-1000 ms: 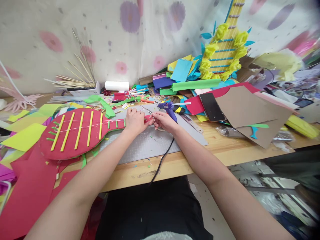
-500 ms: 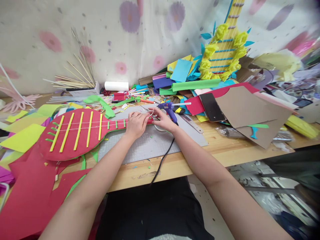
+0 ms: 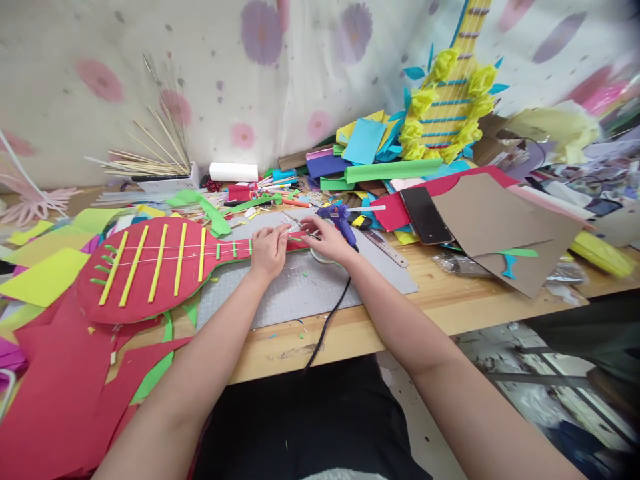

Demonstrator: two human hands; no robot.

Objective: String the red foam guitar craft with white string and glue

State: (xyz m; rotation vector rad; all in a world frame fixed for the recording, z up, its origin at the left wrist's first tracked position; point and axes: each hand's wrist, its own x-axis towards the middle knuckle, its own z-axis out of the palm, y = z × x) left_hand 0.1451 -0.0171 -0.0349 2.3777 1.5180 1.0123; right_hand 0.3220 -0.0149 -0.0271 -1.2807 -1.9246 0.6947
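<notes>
A red paper guitar (image 3: 150, 267) with yellow strips and thin white strings lies on the grey cutting mat (image 3: 310, 287). My left hand (image 3: 269, 248) rests on the guitar's neck end, fingers curled and pinching a thin white string. My right hand (image 3: 327, 239) is just right of it, fingertips pinched on the same string, above a roll of tape. A blue glue gun (image 3: 341, 219) lies right behind my right hand, its black cord (image 3: 325, 327) running off the table edge.
Coloured paper scraps (image 3: 370, 147) pile up at the back. A yellow and blue paper guitar (image 3: 450, 107) leans on the wall. A dark phone (image 3: 426, 215), a cardboard sheet (image 3: 495, 220), a metal ruler (image 3: 387, 245) and wooden sticks (image 3: 150, 160) lie around.
Both hands shifted slightly away along the guitar neck's end, working the string; the guitar slid a little with them.
</notes>
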